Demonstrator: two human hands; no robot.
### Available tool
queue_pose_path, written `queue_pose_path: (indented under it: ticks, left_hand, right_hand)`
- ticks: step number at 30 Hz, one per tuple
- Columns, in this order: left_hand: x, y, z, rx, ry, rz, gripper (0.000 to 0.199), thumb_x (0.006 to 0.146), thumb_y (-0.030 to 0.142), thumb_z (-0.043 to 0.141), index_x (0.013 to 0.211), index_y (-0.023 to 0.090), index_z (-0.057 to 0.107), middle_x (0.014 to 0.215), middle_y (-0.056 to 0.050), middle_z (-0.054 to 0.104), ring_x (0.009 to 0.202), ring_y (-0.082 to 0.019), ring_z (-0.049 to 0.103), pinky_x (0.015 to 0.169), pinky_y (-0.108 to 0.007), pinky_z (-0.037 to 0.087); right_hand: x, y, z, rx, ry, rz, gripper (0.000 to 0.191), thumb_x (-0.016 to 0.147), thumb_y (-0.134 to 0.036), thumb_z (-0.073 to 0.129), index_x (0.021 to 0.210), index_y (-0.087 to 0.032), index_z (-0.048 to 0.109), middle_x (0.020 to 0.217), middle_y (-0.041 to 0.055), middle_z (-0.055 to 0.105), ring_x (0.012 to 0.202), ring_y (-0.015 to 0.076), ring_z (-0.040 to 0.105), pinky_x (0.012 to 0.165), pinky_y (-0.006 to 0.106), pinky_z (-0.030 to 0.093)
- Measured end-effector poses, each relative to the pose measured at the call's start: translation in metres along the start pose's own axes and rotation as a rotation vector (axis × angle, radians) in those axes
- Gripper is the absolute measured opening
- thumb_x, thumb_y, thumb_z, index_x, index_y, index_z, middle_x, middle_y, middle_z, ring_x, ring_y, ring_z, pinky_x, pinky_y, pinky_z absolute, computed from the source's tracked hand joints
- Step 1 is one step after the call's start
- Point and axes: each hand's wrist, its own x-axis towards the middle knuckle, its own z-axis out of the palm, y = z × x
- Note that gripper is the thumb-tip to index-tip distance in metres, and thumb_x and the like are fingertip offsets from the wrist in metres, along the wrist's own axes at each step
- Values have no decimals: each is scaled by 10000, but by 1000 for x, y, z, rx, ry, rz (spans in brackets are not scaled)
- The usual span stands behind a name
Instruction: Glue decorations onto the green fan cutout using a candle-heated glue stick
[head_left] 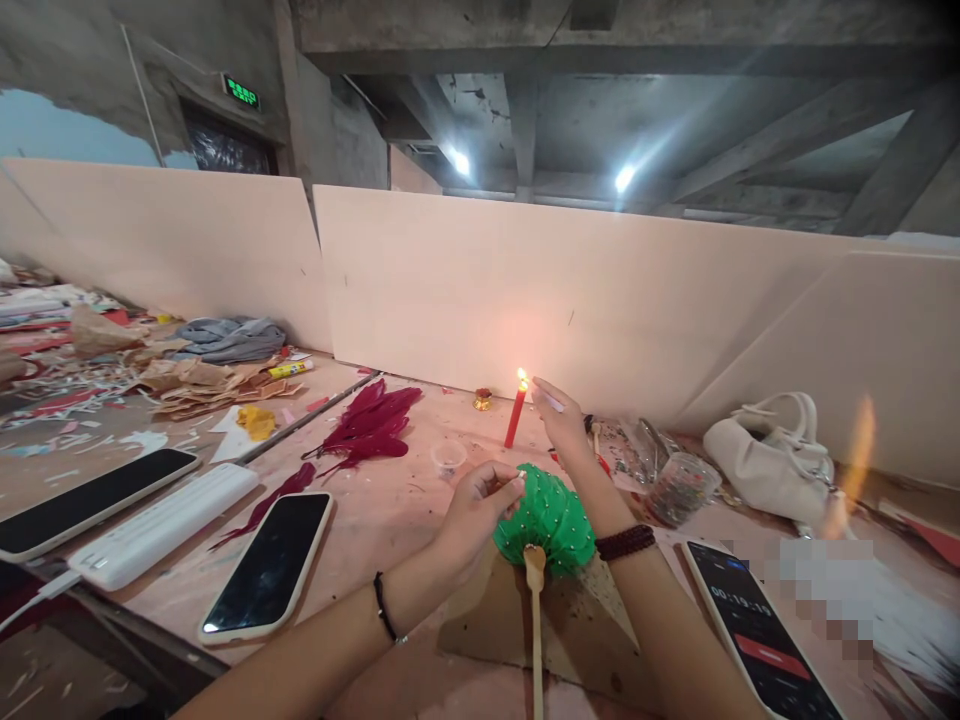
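A round green fabric piece (547, 515) dotted with small pearl-like beads lies in front of me. A wooden handle (535, 630) runs from its gathered base toward me. At its upper left edge my left hand (480, 508) is closed in a pinch; a tiny pale bit shows at the fingertips, too small to name. My right hand (561, 418) reaches past the fabric's right side, its fingers closed on a small whitish stick (551, 399). The stick's far end is close to the flame of a lit red candle (515, 418). Brown cardboard (480, 620) lies under the green piece.
Dark red feathers (375, 425) lie left of the candle, near a clear round lid (448, 455). Phones (270, 565) and a white power bank (161, 525) lie at left. Right are a clear tub (682, 488), a white handbag (772, 455) and a timer phone (757, 630).
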Motion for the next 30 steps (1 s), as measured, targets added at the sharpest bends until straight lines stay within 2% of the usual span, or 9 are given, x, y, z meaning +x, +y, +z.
queue_pose_path:
  ticks: [5, 9, 11, 13, 16, 20, 22, 26, 30]
  left_hand:
    - [-3, 5, 3, 3, -1, -3, 351, 757, 465, 843, 765, 170, 652, 727, 14, 585, 649, -116, 485, 612, -253, 353]
    - [-5, 8, 4, 11, 4, -13, 380, 758, 486, 842, 740, 168, 637, 703, 18, 568, 642, -114, 476, 607, -251, 341]
    - [-5, 9, 4, 8, -2, -23, 383, 770, 489, 833, 730, 168, 628, 688, 22, 553, 635, -111, 468, 599, -248, 331]
    - [-5, 9, 4, -10, -9, -23, 372, 774, 474, 830, 728, 169, 620, 688, 23, 549, 635, -109, 471, 599, -247, 333]
    - [-5, 10, 5, -57, -9, -20, 347, 763, 438, 836, 736, 169, 618, 693, 24, 556, 632, -108, 476, 603, -247, 347]
    - [-7, 11, 9, -147, -23, -51, 336, 754, 415, 848, 781, 170, 620, 697, 24, 575, 630, -110, 501, 604, -247, 366]
    - [-9, 13, 10, -190, -38, -72, 351, 747, 416, 864, 803, 170, 620, 706, 24, 583, 634, -111, 512, 597, -243, 368]
    - [-15, 16, 15, -254, -100, -138, 361, 776, 423, 875, 848, 168, 631, 737, 21, 596, 645, -102, 528, 594, -229, 367]
    - [-26, 18, 22, -314, -166, -155, 327, 784, 372, 894, 862, 165, 653, 771, 19, 613, 677, -94, 561, 650, -218, 406]
  right_hand:
    - [-4, -4, 2, 53, 12, -14, 342, 1027, -389, 673, 1313, -204, 659, 1382, 104, 651, 1175, 262, 671, 1001, 492, 576]
    - [-4, -8, 3, 136, 61, -24, 275, 991, -404, 708, 1162, -189, 726, 1301, 90, 714, 1187, 255, 668, 1045, 489, 527]
    - [-1, -10, 1, 195, 126, -9, 242, 949, -429, 716, 1042, -208, 750, 1160, 59, 764, 1110, 237, 683, 975, 419, 532]
    - [1, -15, -4, 267, 183, 21, 222, 909, -462, 688, 937, -248, 739, 978, 18, 772, 979, 210, 693, 830, 338, 525]
    - [-4, -30, -15, 385, 151, 73, 257, 876, -526, 634, 909, -284, 715, 804, -9, 734, 851, 190, 694, 676, 290, 483]
    - [-37, -57, -36, 473, -67, 173, 365, 834, -586, 712, 993, -259, 745, 927, 61, 784, 938, 232, 724, 707, 315, 532]
    - [-61, -69, -47, 482, -126, 215, 371, 794, -586, 797, 939, -248, 739, 975, 63, 776, 933, 223, 720, 723, 312, 552]
    - [-110, -84, -67, 486, -135, 253, 286, 780, -426, 893, 796, -252, 666, 743, -39, 641, 702, 117, 623, 589, 202, 494]
    - [-144, -90, -79, 449, -61, 232, 269, 761, -370, 911, 812, -251, 676, 781, -39, 618, 646, 112, 629, 497, 187, 486]
